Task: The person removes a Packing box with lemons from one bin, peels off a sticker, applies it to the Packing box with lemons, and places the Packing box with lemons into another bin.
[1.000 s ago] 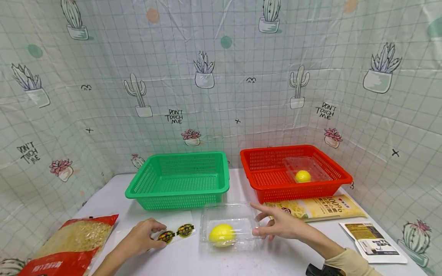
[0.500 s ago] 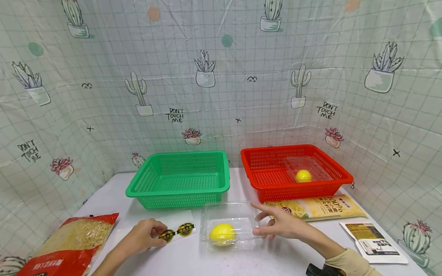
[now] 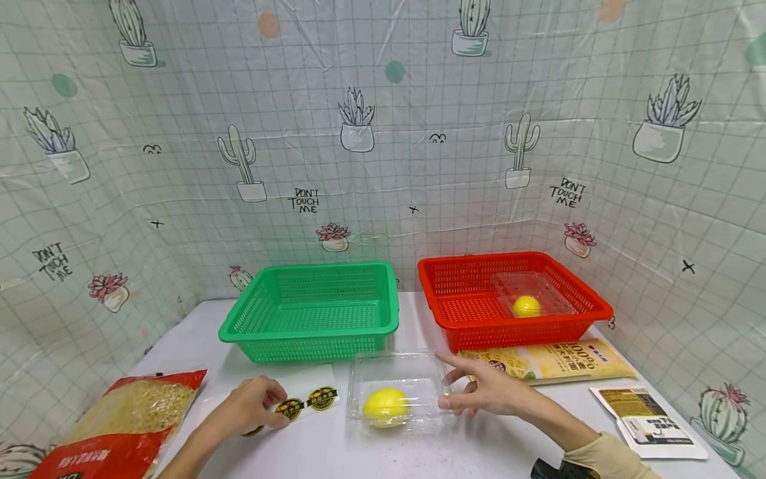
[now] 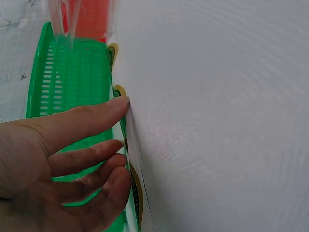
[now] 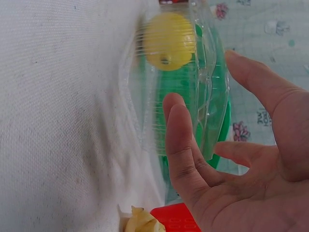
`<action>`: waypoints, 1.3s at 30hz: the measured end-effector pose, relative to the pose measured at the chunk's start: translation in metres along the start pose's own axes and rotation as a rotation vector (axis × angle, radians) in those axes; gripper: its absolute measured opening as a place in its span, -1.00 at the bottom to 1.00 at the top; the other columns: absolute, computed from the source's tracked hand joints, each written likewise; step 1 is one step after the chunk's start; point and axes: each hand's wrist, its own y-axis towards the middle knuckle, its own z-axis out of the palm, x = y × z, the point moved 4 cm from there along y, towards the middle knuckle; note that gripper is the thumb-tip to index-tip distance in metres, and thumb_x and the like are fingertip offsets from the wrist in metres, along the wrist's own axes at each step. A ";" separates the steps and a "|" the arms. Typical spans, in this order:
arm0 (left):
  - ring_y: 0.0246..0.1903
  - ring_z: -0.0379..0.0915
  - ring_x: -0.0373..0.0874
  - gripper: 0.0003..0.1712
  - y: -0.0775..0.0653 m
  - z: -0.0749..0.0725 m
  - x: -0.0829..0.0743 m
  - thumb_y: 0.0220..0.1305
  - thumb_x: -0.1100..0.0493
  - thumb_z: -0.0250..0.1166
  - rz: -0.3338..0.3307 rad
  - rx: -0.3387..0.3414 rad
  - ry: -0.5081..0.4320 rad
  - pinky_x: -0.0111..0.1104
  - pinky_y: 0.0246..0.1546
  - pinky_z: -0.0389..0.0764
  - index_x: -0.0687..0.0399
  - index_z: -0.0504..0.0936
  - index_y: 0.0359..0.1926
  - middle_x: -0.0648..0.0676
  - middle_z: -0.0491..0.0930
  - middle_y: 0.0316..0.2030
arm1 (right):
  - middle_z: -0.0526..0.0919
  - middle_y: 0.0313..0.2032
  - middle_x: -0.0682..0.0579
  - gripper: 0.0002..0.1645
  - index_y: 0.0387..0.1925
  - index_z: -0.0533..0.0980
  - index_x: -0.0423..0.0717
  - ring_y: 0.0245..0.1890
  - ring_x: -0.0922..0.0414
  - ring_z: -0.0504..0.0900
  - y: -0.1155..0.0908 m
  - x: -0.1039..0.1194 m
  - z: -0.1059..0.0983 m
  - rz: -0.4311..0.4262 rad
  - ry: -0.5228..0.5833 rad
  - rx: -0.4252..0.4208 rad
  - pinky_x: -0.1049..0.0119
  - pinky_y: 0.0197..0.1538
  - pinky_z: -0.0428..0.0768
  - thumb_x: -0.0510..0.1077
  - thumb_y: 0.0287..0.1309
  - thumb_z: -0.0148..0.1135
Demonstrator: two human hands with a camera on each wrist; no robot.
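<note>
Hands [image 3: 245, 407] barely shifted; white table [image 3: 419, 459], cactus-print backdrop [image 3: 413, 169].

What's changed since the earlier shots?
Very little: the left hand has shifted slightly, so more of a label shows beneath it. The right hand stays at the nearer clear box with the yellow fruit; the green basket and red basket stayed put.

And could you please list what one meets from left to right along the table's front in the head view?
Red-ended food bag, left hand, lemon inside the clear container, right hand, brown-and-white pouch.
</note>
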 end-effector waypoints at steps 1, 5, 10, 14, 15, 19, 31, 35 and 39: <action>-0.36 0.42 -0.20 -0.68 0.000 0.000 0.000 -0.15 0.19 0.59 -0.006 0.006 -0.004 -0.41 -0.32 0.46 0.16 0.68 -0.34 -0.02 0.58 -0.43 | 0.48 0.11 -0.45 0.02 0.50 0.06 -0.21 -0.36 -0.05 0.73 0.000 0.000 0.000 0.001 0.001 -0.001 0.24 -0.42 0.68 -0.08 0.15 0.40; -0.35 0.41 -0.19 -0.69 0.002 0.000 0.001 -0.14 0.21 0.58 -0.035 0.017 -0.029 -0.42 -0.33 0.45 0.15 0.66 -0.35 -0.02 0.57 -0.43 | 0.48 0.11 -0.45 0.03 0.50 0.06 -0.20 -0.37 -0.02 0.73 0.000 0.000 0.000 -0.001 -0.003 -0.001 0.24 -0.43 0.68 -0.07 0.15 0.40; -0.35 0.43 -0.20 -0.66 0.003 0.000 0.000 -0.12 0.21 0.56 -0.026 0.007 -0.023 -0.43 -0.32 0.47 0.20 0.65 -0.30 -0.01 0.57 -0.42 | 0.47 0.11 -0.46 0.03 0.50 0.06 -0.22 -0.38 0.00 0.73 0.000 0.000 -0.001 -0.005 -0.014 0.003 0.25 -0.42 0.68 -0.06 0.15 0.40; -0.33 0.43 -0.19 -0.69 0.003 0.001 -0.002 -0.12 0.20 0.55 -0.039 0.002 -0.006 -0.39 -0.29 0.47 0.17 0.65 -0.33 -0.01 0.57 -0.41 | 0.47 0.11 -0.46 0.04 0.50 0.06 -0.23 -0.39 0.01 0.73 0.000 -0.001 0.000 -0.002 -0.020 0.002 0.25 -0.41 0.68 -0.04 0.15 0.40; -0.32 0.43 -0.19 -0.70 0.003 0.001 -0.002 -0.12 0.19 0.56 -0.048 -0.002 0.006 -0.36 -0.26 0.48 0.15 0.66 -0.33 -0.02 0.58 -0.40 | 0.46 0.11 -0.46 0.04 0.50 0.06 -0.23 -0.39 0.02 0.73 0.000 -0.001 0.000 0.000 -0.022 0.000 0.25 -0.41 0.69 -0.04 0.15 0.40; -0.20 0.54 -0.07 -0.58 0.004 0.000 -0.005 -0.16 0.15 0.60 -0.047 -0.032 0.065 -0.17 -0.08 0.55 0.19 0.69 -0.22 0.02 0.65 -0.28 | 0.46 0.11 -0.47 0.04 0.49 0.05 -0.24 -0.40 0.03 0.73 -0.001 -0.001 0.000 -0.003 -0.020 0.003 0.25 -0.41 0.69 -0.04 0.15 0.40; 0.13 0.48 0.25 -0.36 0.000 0.001 -0.007 -0.12 0.12 0.59 -0.065 -0.034 0.089 0.12 0.15 0.43 0.26 0.67 0.04 0.21 0.68 0.01 | 0.48 0.10 -0.47 0.03 0.49 0.06 -0.24 -0.38 -0.06 0.73 -0.001 -0.001 0.001 -0.005 -0.037 -0.001 0.25 -0.43 0.68 -0.04 0.14 0.40; 0.05 0.55 0.18 -0.43 0.000 0.001 -0.009 -0.16 0.12 0.60 -0.042 -0.065 0.092 0.09 0.10 0.47 0.21 0.71 -0.04 0.14 0.73 -0.09 | 0.47 0.10 -0.47 0.03 0.49 0.07 -0.23 -0.37 -0.10 0.73 -0.001 -0.002 0.001 0.000 -0.045 -0.004 0.24 -0.42 0.68 -0.04 0.14 0.40; 0.03 0.57 0.15 -0.53 -0.001 0.001 -0.008 -0.16 0.12 0.60 -0.022 -0.076 0.087 0.10 0.10 0.47 0.13 0.75 -0.13 0.09 0.73 -0.12 | 0.47 0.10 -0.46 0.03 0.49 0.07 -0.22 -0.37 -0.07 0.73 -0.001 -0.002 0.000 -0.001 -0.045 -0.003 0.22 -0.42 0.68 -0.03 0.15 0.40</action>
